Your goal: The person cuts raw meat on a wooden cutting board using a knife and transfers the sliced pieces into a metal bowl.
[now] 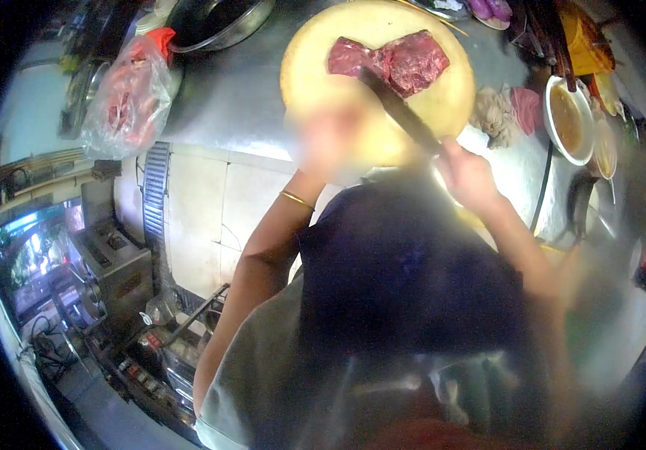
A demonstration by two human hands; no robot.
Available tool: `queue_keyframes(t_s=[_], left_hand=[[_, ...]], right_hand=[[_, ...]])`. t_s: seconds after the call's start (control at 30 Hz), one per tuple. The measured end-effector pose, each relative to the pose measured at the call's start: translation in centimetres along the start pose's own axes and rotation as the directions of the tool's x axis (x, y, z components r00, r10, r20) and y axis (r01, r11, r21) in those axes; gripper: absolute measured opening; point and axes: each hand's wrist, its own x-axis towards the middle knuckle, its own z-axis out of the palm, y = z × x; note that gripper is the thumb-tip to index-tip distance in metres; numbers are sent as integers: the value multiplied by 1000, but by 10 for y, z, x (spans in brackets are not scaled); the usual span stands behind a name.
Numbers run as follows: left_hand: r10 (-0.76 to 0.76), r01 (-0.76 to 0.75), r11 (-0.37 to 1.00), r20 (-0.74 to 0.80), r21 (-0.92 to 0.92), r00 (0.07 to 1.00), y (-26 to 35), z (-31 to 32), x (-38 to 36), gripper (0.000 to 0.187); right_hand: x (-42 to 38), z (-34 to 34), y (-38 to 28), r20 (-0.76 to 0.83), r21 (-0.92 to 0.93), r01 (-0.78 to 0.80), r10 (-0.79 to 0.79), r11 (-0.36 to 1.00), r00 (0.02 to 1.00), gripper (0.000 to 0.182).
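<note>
A piece of raw red meat lies on the far half of a round, pale yellow cutting board. It spreads in two lobes, joined or touching at a narrow middle. My right hand is closed around the handle of a knife at the board's near right edge. The dark blade slants up and left across the board, its tip at the meat's lower edge. My left hand, with a gold bangle on the wrist, is over the board's near left edge, apart from the meat. Blur hides its fingers.
A plastic bag of meat sits on the counter's left, beside a large metal pan. Crumpled cloths and a bowl of brown liquid are right of the board. Purple vegetables lie at the far right.
</note>
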Motion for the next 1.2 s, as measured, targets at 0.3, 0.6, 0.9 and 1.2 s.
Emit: queue_keyframes(t_s=[0.3,0.6,0.9,1.2], left_hand=[[1,-1,976,0,218,1000,-14,13,-3,10],[-28,29,983,-6,183,1000,-17,17,-2,13],[-103,96,978,28,188,994,-11,9,-2,13],[-14,23,985,-54,171,998,-18,16,-15,9]], right_hand=[[19,5,-8,28,-118,210,-208,971,978,27],[62,6,-27,133,-131,226,-208,965,969,23],[129,38,-52,98,-74,240,-232,968,968,26],[41,-9,-2,194,-93,83,-64,992,979,25]])
